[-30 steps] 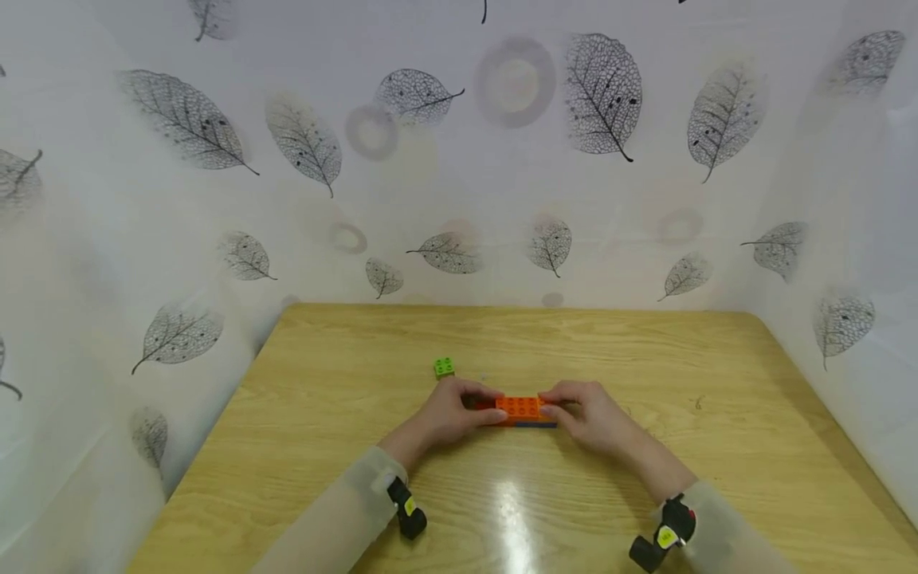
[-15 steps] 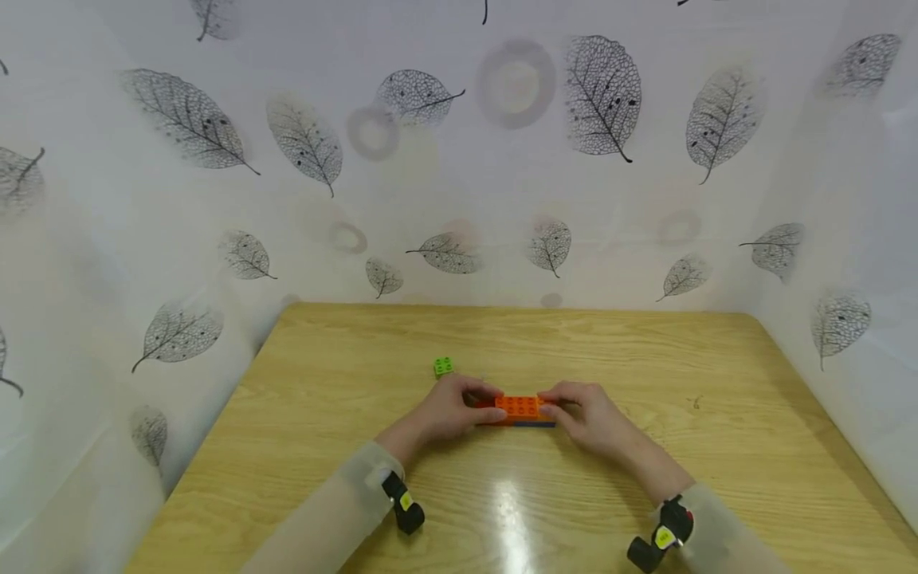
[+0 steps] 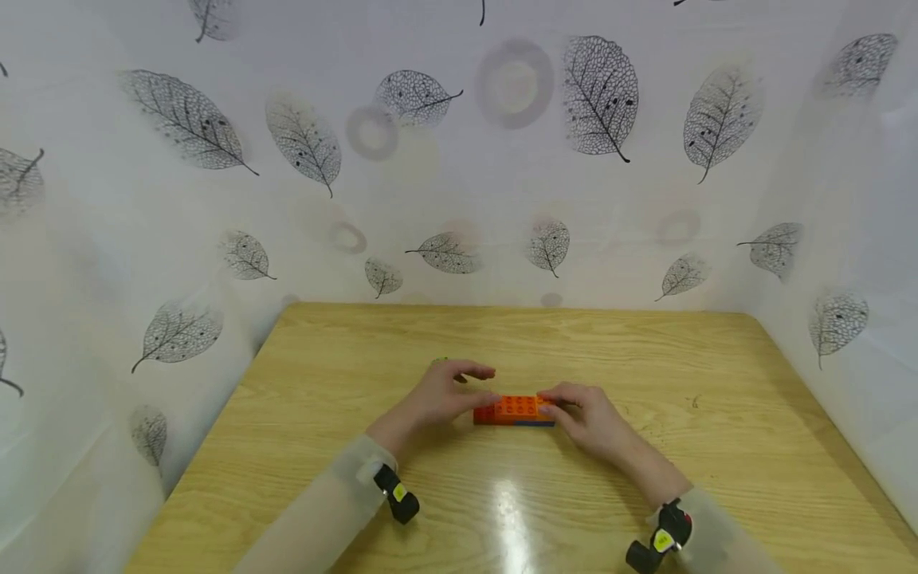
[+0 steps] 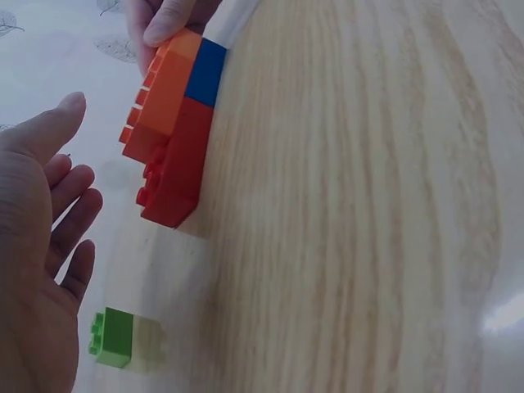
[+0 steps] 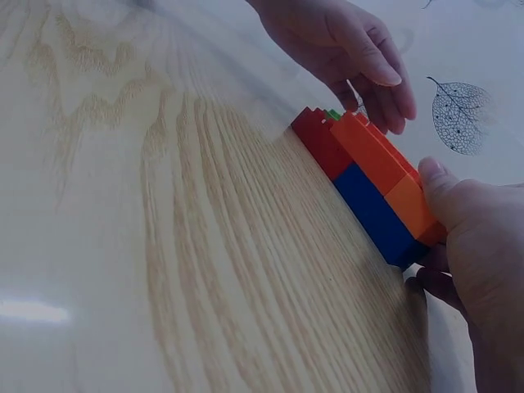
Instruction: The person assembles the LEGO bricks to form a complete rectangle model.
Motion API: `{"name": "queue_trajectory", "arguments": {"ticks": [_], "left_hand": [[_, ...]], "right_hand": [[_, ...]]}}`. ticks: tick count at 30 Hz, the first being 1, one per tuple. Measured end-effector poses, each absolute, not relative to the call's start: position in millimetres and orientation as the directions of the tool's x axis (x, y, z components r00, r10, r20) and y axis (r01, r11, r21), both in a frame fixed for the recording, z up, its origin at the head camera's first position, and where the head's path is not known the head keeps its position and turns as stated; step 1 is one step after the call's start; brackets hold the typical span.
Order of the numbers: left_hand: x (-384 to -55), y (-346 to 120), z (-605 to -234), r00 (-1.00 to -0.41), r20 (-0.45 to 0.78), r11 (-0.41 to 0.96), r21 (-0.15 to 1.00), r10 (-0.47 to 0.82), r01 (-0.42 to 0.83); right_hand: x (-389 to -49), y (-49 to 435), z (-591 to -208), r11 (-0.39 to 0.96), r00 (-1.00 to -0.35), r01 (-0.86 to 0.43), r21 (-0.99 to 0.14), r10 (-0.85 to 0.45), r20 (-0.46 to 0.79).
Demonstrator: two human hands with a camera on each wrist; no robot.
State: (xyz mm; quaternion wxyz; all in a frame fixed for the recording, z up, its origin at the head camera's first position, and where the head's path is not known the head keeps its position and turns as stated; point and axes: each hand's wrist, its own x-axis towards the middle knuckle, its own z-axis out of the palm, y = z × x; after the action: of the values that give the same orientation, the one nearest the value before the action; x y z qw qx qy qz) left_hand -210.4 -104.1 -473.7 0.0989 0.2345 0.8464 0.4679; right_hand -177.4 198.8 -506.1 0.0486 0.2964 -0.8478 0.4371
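Observation:
A low stack of toy building bricks lies on the table, its lower layer a red brick [image 4: 182,168] end to end with a blue brick [image 5: 378,214]. On top sit an orange brick [image 3: 518,406] and, at the right end, a lighter orange brick [image 5: 414,210]. My right hand [image 3: 594,418] pinches that right end between thumb and fingers. Left of the stack, my left hand [image 3: 439,395] has its thumb and fingers spread apart, holding nothing. A small green brick [image 4: 115,336] stands beyond the left hand, which mostly hides it in the head view.
The wooden table [image 3: 344,494] runs back to a white curtain [image 3: 459,175] printed with leaves, which also hangs at both sides. A bright light reflection lies on the tabletop in front of the stack.
My left hand has let go of the stack's left end and drawn back to the left, uncovering the red brick. My right hand keeps its hold; the stack has hardly moved.

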Motion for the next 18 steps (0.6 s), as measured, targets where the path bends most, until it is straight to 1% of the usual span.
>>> {"name": "queue_trajectory", "arguments": {"ticks": [7, 13, 18], "left_hand": [[-214.9, -111.0, -468.3, -0.894, 0.116, 0.460, 0.825, 0.433, 0.329], [-220.6, -120.2, -468.3, -0.923, 0.126, 0.520, 0.794, 0.364, 0.313], [-227.1, -130.5, -474.2, -0.933, 0.136, 0.542, 0.782, 0.333, 0.307]], "right_hand": [[-176.6, 199.6, -506.7, 0.448, -0.823, -0.539, -0.714, -0.459, 0.334], [-176.1, 201.5, -509.1, 0.442, -0.817, -0.548, -0.710, -0.464, 0.342], [-176.8, 201.0, -509.3, 0.425, -0.808, -0.561, -0.710, -0.466, 0.359]]}}
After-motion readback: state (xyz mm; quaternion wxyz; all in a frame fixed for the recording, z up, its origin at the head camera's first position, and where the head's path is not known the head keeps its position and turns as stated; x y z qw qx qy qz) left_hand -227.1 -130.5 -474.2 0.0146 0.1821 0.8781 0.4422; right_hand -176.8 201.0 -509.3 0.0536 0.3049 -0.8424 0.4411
